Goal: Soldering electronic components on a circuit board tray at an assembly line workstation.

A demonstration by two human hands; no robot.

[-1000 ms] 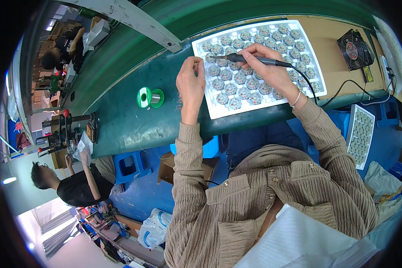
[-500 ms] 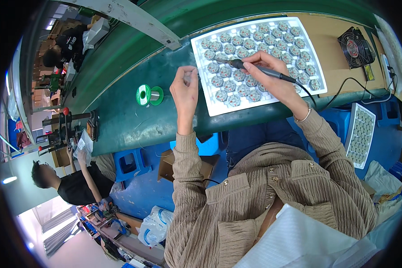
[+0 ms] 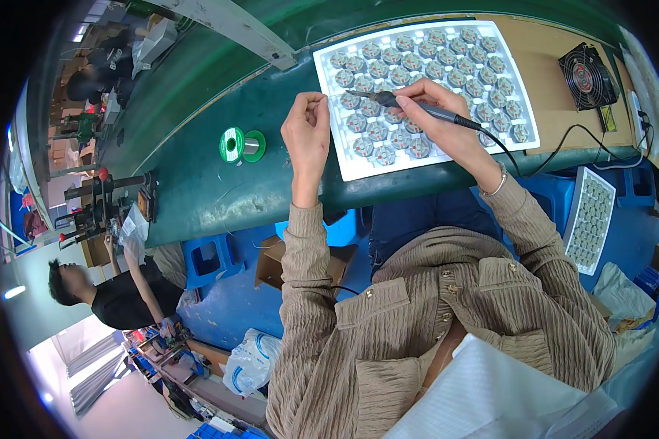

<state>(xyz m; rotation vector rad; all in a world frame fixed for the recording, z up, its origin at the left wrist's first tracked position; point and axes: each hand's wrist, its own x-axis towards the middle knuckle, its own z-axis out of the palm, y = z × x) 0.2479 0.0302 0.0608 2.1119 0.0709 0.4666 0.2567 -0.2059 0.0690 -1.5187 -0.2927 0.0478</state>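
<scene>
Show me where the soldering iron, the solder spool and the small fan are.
soldering iron (image 3: 432, 111), head view, on its dark handle.
solder spool (image 3: 234, 144), head view, on its green flange.
small fan (image 3: 588, 66), head view, on its black grille.

There is one view, from a wide fisheye camera worn on the person's head. It looks steeply down and forward over the person's own chest and forearms, which come in from the lower edge, onto a green workbench (image 3: 198, 190) that curves across the upper half of the frame. The bench is close, within arm's reach; the white tray (image 3: 359, 164) sits at upper centre, a small black fan (image 3: 588, 66) at upper right. Straight edges bow toward the dark round rim. At lower left the view reaches the floor and another person (image 3: 117, 296) further off.
</scene>
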